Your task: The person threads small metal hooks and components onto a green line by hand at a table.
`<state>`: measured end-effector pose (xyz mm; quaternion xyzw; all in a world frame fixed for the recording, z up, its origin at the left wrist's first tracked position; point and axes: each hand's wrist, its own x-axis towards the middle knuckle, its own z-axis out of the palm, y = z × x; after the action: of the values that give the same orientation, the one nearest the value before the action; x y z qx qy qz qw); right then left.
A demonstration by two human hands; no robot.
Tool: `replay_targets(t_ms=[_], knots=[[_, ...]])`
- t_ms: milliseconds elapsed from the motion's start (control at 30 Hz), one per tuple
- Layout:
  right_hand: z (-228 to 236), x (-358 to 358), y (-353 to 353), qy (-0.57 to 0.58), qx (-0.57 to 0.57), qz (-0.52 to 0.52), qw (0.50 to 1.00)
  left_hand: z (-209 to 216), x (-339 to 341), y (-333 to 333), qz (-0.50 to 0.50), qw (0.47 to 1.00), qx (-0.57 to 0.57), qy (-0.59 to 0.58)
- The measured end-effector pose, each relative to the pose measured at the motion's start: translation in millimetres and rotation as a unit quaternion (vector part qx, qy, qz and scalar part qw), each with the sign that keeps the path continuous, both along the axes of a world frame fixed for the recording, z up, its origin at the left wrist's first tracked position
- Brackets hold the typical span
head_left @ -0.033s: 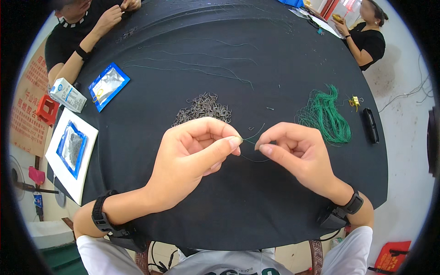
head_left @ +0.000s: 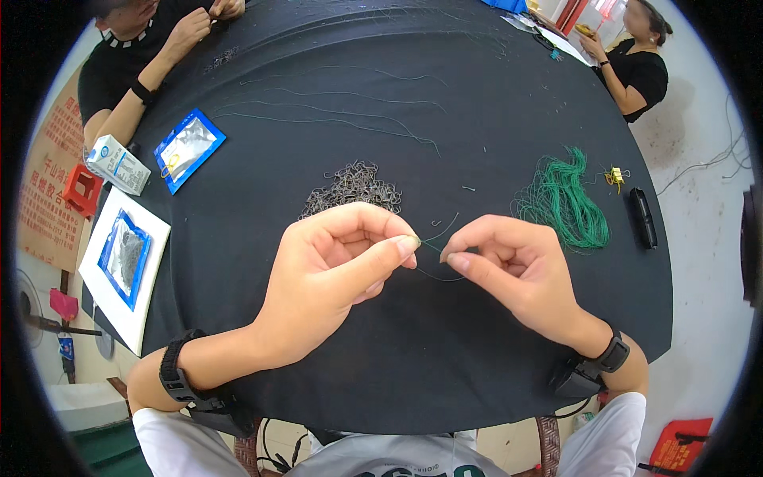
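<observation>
Between thumb and forefinger, my left hand (head_left: 322,282) pinches a thin green fishing line (head_left: 439,276) over the middle of the table. If a hook is in that pinch too, the fingertips hide it. Just to the right, my right hand (head_left: 517,274) is closed in a pinch on the same line, which makes a small loop between the hands; a loose end sticks up. Beyond my left hand lies a heap of dark fish hooks (head_left: 358,189). One single hook (head_left: 435,223) rests near the fingertips. A bundle of green line (head_left: 579,211) is spread beyond my right hand.
A black pen-like object (head_left: 643,219) and a gold binder clip (head_left: 616,178) lie at the right. Left stand a carton (head_left: 119,164), a blue packet (head_left: 189,149) and a white board (head_left: 151,270) bearing another packet. Several cut lines stretch across the far side; two people are beyond.
My right hand has shifted very slightly down and left. The left hand keeps its pinch in the same place.
</observation>
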<state>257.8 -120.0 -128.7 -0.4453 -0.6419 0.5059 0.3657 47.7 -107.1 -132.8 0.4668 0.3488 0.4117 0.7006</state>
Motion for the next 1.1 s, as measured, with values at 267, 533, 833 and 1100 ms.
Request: replay_targets(t_ms=[267, 533, 833, 1100], knots=[[3, -9, -7, -0.129, 0.17, 0.004, 0.977, 1, 1, -4, 0.025, 0.997, 0.073, 0.012], [-1, -10, -6, -0.206, 0.394, 0.004, 0.895, -7, -1, -2, 0.056, 0.919, 0.342, 0.185], [2, -10, -9, -0.262, 0.454, 0.017, 0.851, -3, 3, -2, 0.1, 0.812, 0.524, 0.239], [4, -11, -15, -0.264, 0.479, 0.002, 0.837, -10, 3, 0, 0.125, 0.746, 0.607, 0.243]])
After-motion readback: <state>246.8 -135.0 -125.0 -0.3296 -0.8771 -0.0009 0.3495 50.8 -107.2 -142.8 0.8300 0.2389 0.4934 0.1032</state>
